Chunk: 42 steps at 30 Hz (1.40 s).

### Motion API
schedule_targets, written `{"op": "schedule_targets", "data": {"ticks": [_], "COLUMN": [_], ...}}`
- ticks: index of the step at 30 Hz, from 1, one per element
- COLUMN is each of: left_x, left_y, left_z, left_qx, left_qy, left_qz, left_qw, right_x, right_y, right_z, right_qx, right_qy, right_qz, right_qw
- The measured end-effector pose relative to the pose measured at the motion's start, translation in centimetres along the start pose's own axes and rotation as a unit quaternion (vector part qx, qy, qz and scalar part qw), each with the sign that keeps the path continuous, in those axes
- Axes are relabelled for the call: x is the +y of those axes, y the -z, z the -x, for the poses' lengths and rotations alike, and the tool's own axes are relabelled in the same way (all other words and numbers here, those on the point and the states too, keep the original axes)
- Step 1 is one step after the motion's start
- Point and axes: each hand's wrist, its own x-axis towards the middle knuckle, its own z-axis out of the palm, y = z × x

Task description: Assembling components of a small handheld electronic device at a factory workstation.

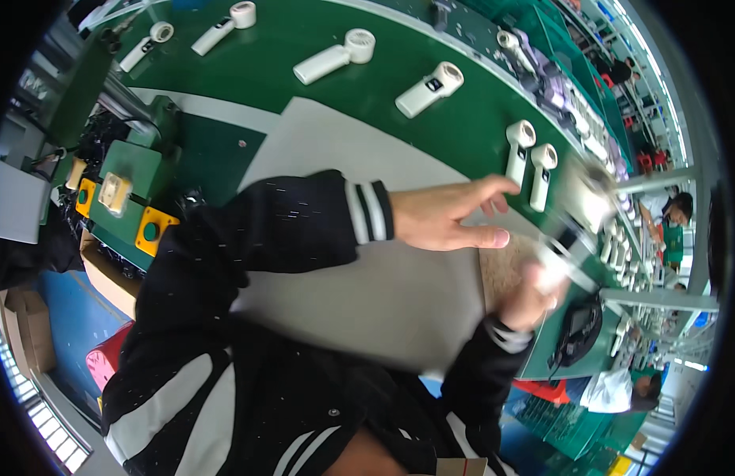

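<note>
My right hand [528, 297] is closed around the handle of a white handheld fan [587, 198], raised over the right side of the bench. Motion smears both the hand and the fan. My left hand [451, 214] reaches rightward above a grey sheet [367, 309], its fingers apart and nothing in them. Just beyond its fingertips lie two white handheld fans, an upper one [516, 163] and a lower one [541, 186]. Further off, another fan [419, 97] rests on the green bench top [415, 47]. A brown board [498, 274] shows between my hands.
Several more white fans [328, 62] lie along the far left. At left stands a green machine with yellow-based push buttons [151, 231]. A black pouch [578, 332] sits at right. Purple and white fans [554, 87] line the far strip; co-workers [665, 210] sit beyond.
</note>
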Motion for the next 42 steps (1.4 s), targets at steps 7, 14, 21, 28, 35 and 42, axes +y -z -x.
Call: {"op": "schedule_targets", "data": {"ticks": [7,14,21,28,35,42], "left_x": [0.2,-0.5,-1.5,-1.9,-2.1,-2.8], "left_y": [4.9,6.0,5.5,6.3,5.8,5.5], "left_z": [5.3,9.1,11.0,11.5,11.0,11.0], "left_qx": [0.061,0.078,0.061,0.128,0.134,0.163], "left_qy": [0.155,0.222,0.096,0.032,0.020,0.031], "left_qz": [0.149,0.013,-0.035,-0.031,-0.038,-0.028], "left_qw": [0.975,0.972,0.993,0.991,0.990,0.986], "right_x": [-2.2,-1.3,-3.4,-5.4,-3.7,-2.7], "right_y": [-10.6,-10.4,-9.3,-7.3,-7.0,-7.2], "right_z": [2.8,1.0,0.1,-1.1,-2.2,-2.9], "right_qx": [-0.290,-0.216,-0.251,-0.381,-0.548,-0.566], "right_qy": [-0.077,-0.133,-0.053,-0.090,-0.045,-0.044], "right_qz": [-0.280,-0.230,-0.247,-0.240,-0.198,-0.226], "right_qw": [0.912,0.939,0.935,0.888,0.812,0.791]}}
